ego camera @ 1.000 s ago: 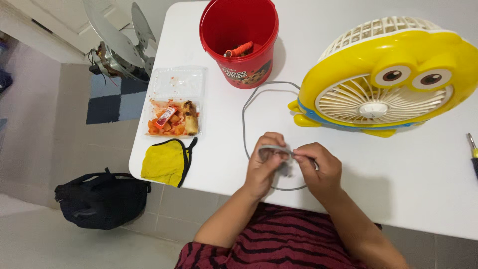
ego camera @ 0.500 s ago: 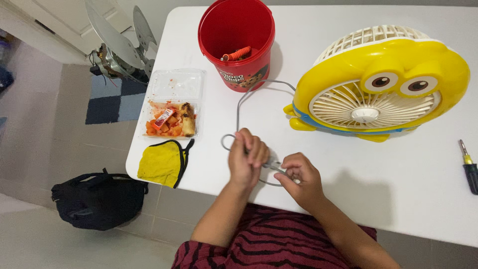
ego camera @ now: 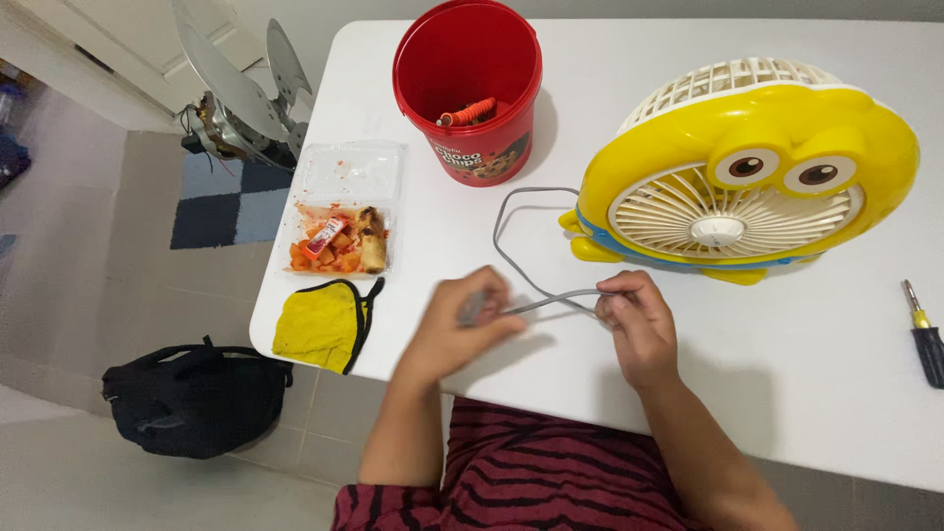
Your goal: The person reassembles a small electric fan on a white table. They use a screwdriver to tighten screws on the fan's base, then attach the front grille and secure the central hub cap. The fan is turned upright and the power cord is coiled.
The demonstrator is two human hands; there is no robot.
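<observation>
My left hand (ego camera: pixel 454 329) & right hand (ego camera: pixel 636 324) both pinch the grey cord (ego camera: pixel 551 300), stretched between them at centre frame, w/ a loop running up to the fan (ego camera: pixel 747 167). Yanking harder could drag the fan over.

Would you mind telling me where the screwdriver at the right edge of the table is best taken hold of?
Take the screwdriver by its thick black handle, the end nearer the person, coming from above with the right hand. It lies flat on the white table, its thin metal tip pointing away, with bare surface on both sides, so the fingers could close across the handle.
</observation>
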